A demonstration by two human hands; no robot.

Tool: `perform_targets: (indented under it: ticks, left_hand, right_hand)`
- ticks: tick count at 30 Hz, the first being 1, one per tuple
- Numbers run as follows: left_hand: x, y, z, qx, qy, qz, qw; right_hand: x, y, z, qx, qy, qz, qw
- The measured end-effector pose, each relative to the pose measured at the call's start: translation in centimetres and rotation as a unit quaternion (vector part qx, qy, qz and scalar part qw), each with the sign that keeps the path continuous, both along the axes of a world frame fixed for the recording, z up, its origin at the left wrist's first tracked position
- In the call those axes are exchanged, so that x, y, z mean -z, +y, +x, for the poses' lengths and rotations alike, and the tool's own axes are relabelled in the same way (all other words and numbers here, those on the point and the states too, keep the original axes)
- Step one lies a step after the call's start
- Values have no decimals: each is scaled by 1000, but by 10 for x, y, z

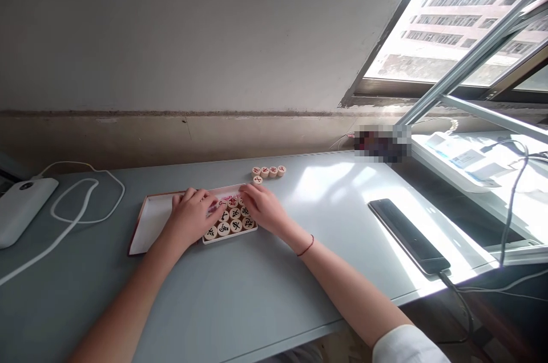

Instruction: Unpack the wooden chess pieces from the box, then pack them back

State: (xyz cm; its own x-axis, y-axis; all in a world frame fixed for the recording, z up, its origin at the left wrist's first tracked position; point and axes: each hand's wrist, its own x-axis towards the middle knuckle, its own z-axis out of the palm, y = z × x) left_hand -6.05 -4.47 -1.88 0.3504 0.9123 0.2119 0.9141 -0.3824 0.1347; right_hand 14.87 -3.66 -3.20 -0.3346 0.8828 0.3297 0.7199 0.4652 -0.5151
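Game pieces (235, 213) stand in three visible rows inside the white box (231, 237) on the table (299, 289); part of the box's far strip appears unfilled. Five loose pieces (265, 172) remain outside, beyond the box. The left hand (192, 213) lies over the box's left side, thumb at the pieces; the right hand (266, 206) is at its right edge. Whether either hand grips a piece cannot be determined. The lid (150, 220) lies alongside, partly covered.
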Motion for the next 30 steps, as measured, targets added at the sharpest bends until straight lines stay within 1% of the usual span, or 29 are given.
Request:
perform_targets:
  ticks: [2,5,10,12,14,16,18,20,22,24,26,28,30]
  left_hand:
    - [1,0,1,2,-13,-9,1000]
    - [1,-1,2,5,-30,-16,999]
    - [0,0,3,4,-60,-39,997]
    - [-3,0,5,6,-82,-32,996]
    - [-9,-1,8,8,-121,-5,993]
    - [-17,-4,13,15,-184,3,983]
    - [-23,-8,19,21,-255,-31,966]
    - [-26,-11,23,11,-311,-72,948]
    - [-25,-13,26,-4,-344,-104,933]
    - [-21,-13,27,-17,-374,-119,920]
    - [-17,-11,25,-30,-412,-120,903]
    - [-13,-8,23,-38,-447,-110,887]
    - [-12,-6,21,-38,-461,-105,880]
  right_hand:
    - [1,-1,-3,-10,7,-34,999]
    - [5,1,-4,-3,13,-44,999]
    - [10,1,-6,17,19,-32,999]
    - [8,-1,-7,37,49,-12,998]
    - [5,-3,-7,38,99,20,994]
    - [-1,-7,-8,3,150,37,988]
    - [-7,-10,-9,-35,190,24,981]
    - [-12,-12,-11,-48,219,-2,975]
    - [-15,-11,-8,-45,236,-18,970]
    - [-16,-5,0,-16,248,-27,968]
    - [-15,5,14,55,245,-47,967]
    - [-11,16,32,131,212,-96,964]
    - [-6,25,47,166,159,-148,962]
